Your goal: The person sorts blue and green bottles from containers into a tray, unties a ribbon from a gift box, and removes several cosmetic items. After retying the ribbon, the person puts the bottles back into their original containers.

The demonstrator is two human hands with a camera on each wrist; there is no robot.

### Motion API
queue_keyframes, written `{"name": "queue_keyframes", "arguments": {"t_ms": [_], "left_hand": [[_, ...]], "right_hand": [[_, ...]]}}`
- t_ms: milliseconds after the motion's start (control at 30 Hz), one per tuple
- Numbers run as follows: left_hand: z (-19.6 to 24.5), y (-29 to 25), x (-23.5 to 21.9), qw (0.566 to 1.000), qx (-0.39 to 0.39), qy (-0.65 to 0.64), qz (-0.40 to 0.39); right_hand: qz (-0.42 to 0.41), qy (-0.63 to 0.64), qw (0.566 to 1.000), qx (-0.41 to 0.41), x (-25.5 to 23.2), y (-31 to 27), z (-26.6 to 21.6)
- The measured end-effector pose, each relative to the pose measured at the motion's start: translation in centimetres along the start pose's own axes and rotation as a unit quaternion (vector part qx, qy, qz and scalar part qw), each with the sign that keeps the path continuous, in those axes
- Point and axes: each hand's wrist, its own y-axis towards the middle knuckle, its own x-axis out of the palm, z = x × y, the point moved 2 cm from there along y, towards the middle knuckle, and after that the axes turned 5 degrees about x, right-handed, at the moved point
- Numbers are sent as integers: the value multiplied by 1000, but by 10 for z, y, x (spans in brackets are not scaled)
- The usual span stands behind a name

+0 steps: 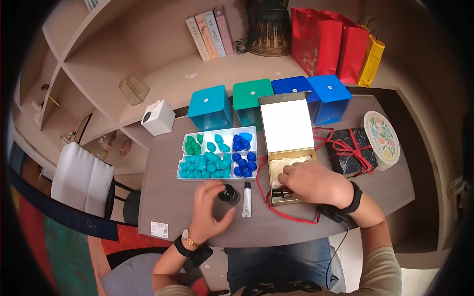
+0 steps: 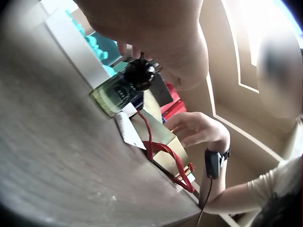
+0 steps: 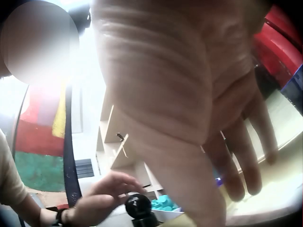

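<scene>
My left hand (image 1: 210,209) is beside a glass bottle (image 2: 114,92) with a round black cap (image 2: 139,74). Its fingertips are right at the cap, while the thumb is spread away. A white tube with a dark cap (image 1: 247,200) lies to the right of the bottle. My right hand (image 1: 316,183) reaches down into a gold box (image 1: 271,170), its fingers extended over the cream lining (image 3: 279,182). The box's lid (image 1: 287,123) stands raised, pale inside. Near the right thumb, a small dark reddish item (image 1: 281,193) lies in the box, partly covered by the hand.
A white divided tray (image 1: 217,178) holds green, teal and blue pieces. Several coloured bins (image 1: 210,101) line the back. Red ribbon (image 1: 286,215) trails around the gold box. A black ribboned box (image 1: 343,153) and floral oval container (image 1: 382,138) are at right; a tissue box (image 1: 158,118) at left.
</scene>
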Motion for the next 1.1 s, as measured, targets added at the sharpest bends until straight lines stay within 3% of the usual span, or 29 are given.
{"name": "queue_keyframes", "arguments": {"t_ms": [100, 200, 300, 500, 600, 633, 867, 967, 1100], "left_hand": [[27, 16, 2, 995, 85, 43, -20], [41, 32, 13, 985, 144, 43, -84], [49, 51, 30, 977, 162, 46, -132], [56, 68, 65, 962, 179, 71, -196], [56, 74, 75, 952, 179, 120, -216], [56, 75, 78, 948, 177, 138, -224], [52, 91, 94, 920, 119, 198, -317], [48, 95, 100, 925, 123, 159, -323], [68, 106, 83, 939, 129, 139, -288]], "right_hand": [[-53, 23, 998, 1, 20, 11, 12], [-42, 43, 998, 4, 36, 20, 15], [-87, 55, 993, 51, 35, 25, 15], [-103, 71, 992, 15, 31, 32, 28], [-66, 110, 991, 33, 38, 31, 32], [-106, 132, 985, 20, 38, 33, 36], [-4, 99, 995, 7, 22, 31, 47], [105, 99, 989, 15, -7, 14, 47], [278, 140, 950, 12, -42, -6, 41]]}}
